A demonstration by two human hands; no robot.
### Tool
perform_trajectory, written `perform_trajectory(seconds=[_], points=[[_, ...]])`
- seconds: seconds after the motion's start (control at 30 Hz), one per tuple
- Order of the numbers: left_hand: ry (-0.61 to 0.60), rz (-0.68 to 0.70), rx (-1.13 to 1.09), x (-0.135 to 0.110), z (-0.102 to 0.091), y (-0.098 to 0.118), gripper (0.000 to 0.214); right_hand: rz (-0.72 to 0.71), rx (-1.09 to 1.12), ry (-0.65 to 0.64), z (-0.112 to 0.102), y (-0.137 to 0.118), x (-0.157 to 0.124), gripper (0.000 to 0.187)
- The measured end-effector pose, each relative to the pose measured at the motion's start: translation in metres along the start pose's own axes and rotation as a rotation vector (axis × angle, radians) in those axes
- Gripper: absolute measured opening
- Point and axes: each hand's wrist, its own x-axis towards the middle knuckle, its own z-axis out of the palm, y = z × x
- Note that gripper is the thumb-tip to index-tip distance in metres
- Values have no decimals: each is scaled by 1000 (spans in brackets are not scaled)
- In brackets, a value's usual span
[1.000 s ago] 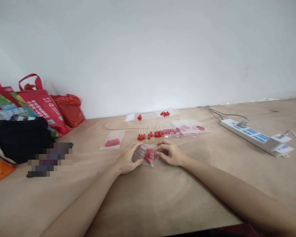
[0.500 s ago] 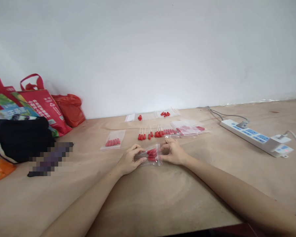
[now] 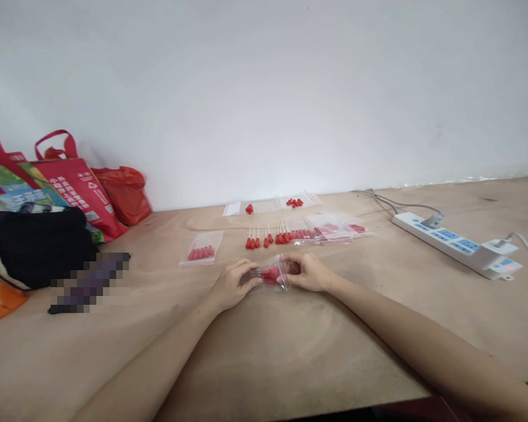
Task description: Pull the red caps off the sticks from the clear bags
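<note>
A small clear plastic bag (image 3: 269, 275) with several red-capped pieces inside lies low over the wooden table (image 3: 290, 351), held between both hands. My left hand (image 3: 232, 285) pinches its left end, fingers curled. My right hand (image 3: 307, 272) grips its right end, fingers closed on the edge. Beyond the hands a row of loose red-tipped sticks (image 3: 273, 236) lies on the table. A filled bag of red pieces (image 3: 201, 250) lies to the left of that row.
More clear bags (image 3: 334, 227) and loose red caps (image 3: 294, 203) lie further back near the wall. A white power strip (image 3: 460, 243) with cables sits right. Red shopping bags (image 3: 81, 187), a black bag (image 3: 35, 246) and a blurred object (image 3: 88, 283) crowd the left.
Both hands turned the small bag from tilted to lying flatter and drew closer together on its ends. Nothing else on the table moved.
</note>
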Motion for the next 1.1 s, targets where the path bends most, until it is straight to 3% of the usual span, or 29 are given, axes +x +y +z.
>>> perform_trajectory(seconds=[0.3,0.6,0.77,0.87,1.1], points=[[-43,26,-50,1,1,2,20,-114,-46,48,9,-5,6,41],[-73,6,-62,1,-1,5,20,36,-222,5,6,-22,9,12],[-75,-7,-69,1,0,5,21,92,-106,-30,4,-22,8,24],[-73,-10,-79,0,1,4,22,103,-15,-51,3,-18,8,17],[-73,-14,-78,0,2,2,21,6,35,-37,3,-9,7,23]])
